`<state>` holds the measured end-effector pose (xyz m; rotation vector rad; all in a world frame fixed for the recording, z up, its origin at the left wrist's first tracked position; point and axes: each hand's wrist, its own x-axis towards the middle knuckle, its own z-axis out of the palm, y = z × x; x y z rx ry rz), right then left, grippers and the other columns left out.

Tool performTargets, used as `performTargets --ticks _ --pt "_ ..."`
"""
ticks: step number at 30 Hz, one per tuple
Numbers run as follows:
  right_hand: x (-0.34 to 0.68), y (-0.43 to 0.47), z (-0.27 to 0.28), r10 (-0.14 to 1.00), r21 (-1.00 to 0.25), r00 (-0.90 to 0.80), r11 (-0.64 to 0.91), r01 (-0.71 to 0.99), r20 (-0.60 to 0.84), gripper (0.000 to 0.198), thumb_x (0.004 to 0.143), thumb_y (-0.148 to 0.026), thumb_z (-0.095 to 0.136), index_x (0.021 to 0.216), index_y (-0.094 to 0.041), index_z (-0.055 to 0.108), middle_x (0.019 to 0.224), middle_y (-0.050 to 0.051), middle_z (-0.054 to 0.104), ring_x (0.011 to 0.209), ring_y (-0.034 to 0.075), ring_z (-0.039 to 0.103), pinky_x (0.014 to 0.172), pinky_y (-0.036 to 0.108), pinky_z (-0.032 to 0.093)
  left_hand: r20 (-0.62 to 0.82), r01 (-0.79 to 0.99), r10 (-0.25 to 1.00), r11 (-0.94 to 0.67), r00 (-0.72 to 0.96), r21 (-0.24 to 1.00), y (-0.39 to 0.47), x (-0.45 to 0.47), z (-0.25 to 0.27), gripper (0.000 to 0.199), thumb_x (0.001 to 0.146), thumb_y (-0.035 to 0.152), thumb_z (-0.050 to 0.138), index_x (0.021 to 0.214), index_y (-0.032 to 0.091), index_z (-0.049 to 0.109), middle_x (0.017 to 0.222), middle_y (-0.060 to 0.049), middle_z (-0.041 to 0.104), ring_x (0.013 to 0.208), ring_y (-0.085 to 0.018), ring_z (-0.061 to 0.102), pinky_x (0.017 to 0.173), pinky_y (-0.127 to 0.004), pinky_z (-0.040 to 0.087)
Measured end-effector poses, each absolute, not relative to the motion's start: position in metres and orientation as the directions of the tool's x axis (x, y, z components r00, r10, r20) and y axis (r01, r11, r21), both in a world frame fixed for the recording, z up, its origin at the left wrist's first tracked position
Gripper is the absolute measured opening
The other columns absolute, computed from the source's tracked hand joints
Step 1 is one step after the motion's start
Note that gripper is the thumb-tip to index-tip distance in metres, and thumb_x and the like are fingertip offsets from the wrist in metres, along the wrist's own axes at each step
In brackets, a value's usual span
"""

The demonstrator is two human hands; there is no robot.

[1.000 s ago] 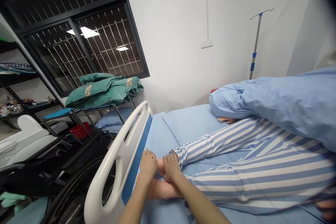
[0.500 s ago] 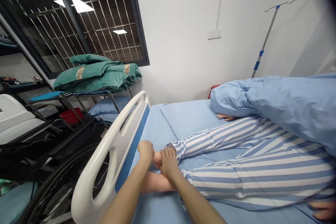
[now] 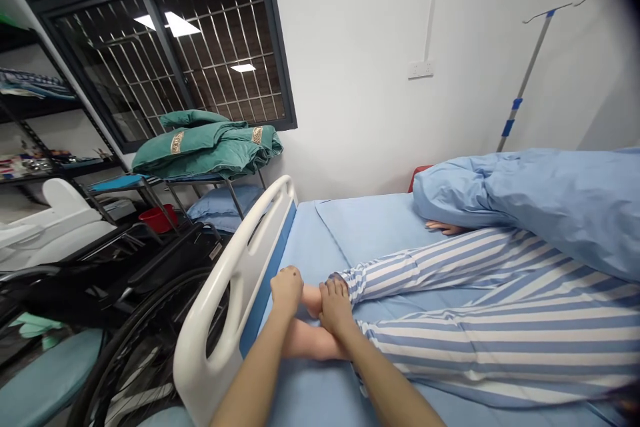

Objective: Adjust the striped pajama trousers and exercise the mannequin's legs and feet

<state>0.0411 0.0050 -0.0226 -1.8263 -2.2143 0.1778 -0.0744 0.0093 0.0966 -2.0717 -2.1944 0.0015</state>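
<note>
A figure that looks like a care manikin lies on the bed in striped trousers (image 3: 460, 330), its smooth pink lower legs bare. My left hand (image 3: 287, 288) is closed around the front of the far foot (image 3: 312, 300), whose toes are hidden under it. Around the far ankle, just below the trouser cuff, wraps my right hand (image 3: 335, 307). The nearer foot (image 3: 314, 341) rests on the sheet beneath my forearms, partly covered by them. A blue quilt (image 3: 550, 193) covers the upper body, and one of the figure's hands (image 3: 444, 227) shows at its edge.
The white bed end board (image 3: 200, 320) stands just left of the feet. Beyond it are a wheelchair (image 3: 145, 320), a red bucket (image 3: 159, 218) and folded green bedding (image 3: 205, 150) on a metal frame. An IV pole (image 3: 525, 80) rises at the far right.
The view has turned slightly left, so everything sits further right in the picture. Both hands keep their hold on the far foot and ankle, with little visible movement.
</note>
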Motion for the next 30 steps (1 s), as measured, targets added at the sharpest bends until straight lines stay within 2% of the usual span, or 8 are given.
performTargets --ticks 6,13,19,23,27,30 --pt "0.042 0.0 -0.02 0.973 -0.282 -0.18 0.216 0.935 0.147 0.065 0.066 -0.029 0.053 0.127 -0.015 0.036 0.134 0.014 0.032 0.125 0.029 0.017 0.101 0.039 0.002 0.049 0.984 0.999 -0.004 0.013 -0.178 0.009 -0.083 0.104 0.035 0.079 0.012 0.032 0.093 0.012 0.064 0.088 -0.017 0.063 0.083 -0.021 0.061 0.069 -0.031 0.044" --pt "0.044 -0.002 -0.02 0.971 -0.283 -0.194 0.227 0.932 0.14 0.064 0.069 -0.028 0.05 0.129 -0.014 0.033 0.135 0.014 0.029 0.126 0.029 0.015 0.101 0.039 0.002 -0.043 0.96 0.998 0.041 -0.055 -0.279 0.023 -0.069 0.107 0.032 0.074 0.01 0.037 0.084 0.009 0.067 0.072 -0.017 0.065 0.071 -0.02 0.062 0.06 -0.03 0.046" --pt "0.043 0.003 -0.032 0.968 -0.303 -0.17 0.22 0.927 0.183 0.06 0.071 -0.027 0.046 0.129 -0.015 0.035 0.135 0.013 0.031 0.126 0.03 0.018 0.102 0.04 0.002 -0.158 0.923 0.981 0.047 -0.116 -0.382 0.046 -0.06 0.099 0.015 0.06 0.01 0.055 0.069 0.006 0.067 0.05 -0.01 0.057 0.053 -0.022 0.059 0.048 -0.03 0.042" --pt "0.043 0.005 -0.033 0.968 -0.307 -0.174 0.223 0.925 0.179 0.062 0.069 -0.027 0.048 0.129 -0.013 0.035 0.135 0.013 0.03 0.126 0.03 0.016 0.103 0.04 0.001 -0.213 0.916 0.97 0.019 -0.113 -0.4 0.057 -0.06 0.096 0.012 0.057 0.007 0.055 0.061 0.004 0.065 0.043 -0.009 0.053 0.049 -0.023 0.058 0.046 -0.029 0.04" --pt "0.043 0.003 -0.031 0.964 -0.329 -0.181 0.238 0.914 0.195 0.064 0.068 -0.028 0.05 0.128 -0.012 0.036 0.135 0.014 0.031 0.126 0.031 0.016 0.103 0.04 0.001 -0.202 0.938 0.979 -0.041 -0.032 -0.344 0.054 -0.06 0.09 0.021 0.064 0.009 0.048 0.072 0.002 0.066 0.053 -0.011 0.057 0.057 -0.022 0.06 0.05 -0.029 0.04" --pt "0.044 0.0 -0.03 0.955 -0.34 -0.185 0.258 0.904 0.233 0.062 0.068 -0.028 0.05 0.127 -0.011 0.038 0.133 0.016 0.033 0.125 0.032 0.018 0.103 0.039 0.001 -0.139 0.947 0.989 -0.095 0.054 -0.306 0.043 -0.058 0.082 0.031 0.072 0.007 0.038 0.089 0.004 0.064 0.072 -0.011 0.061 0.072 -0.019 0.06 0.056 -0.029 0.038"
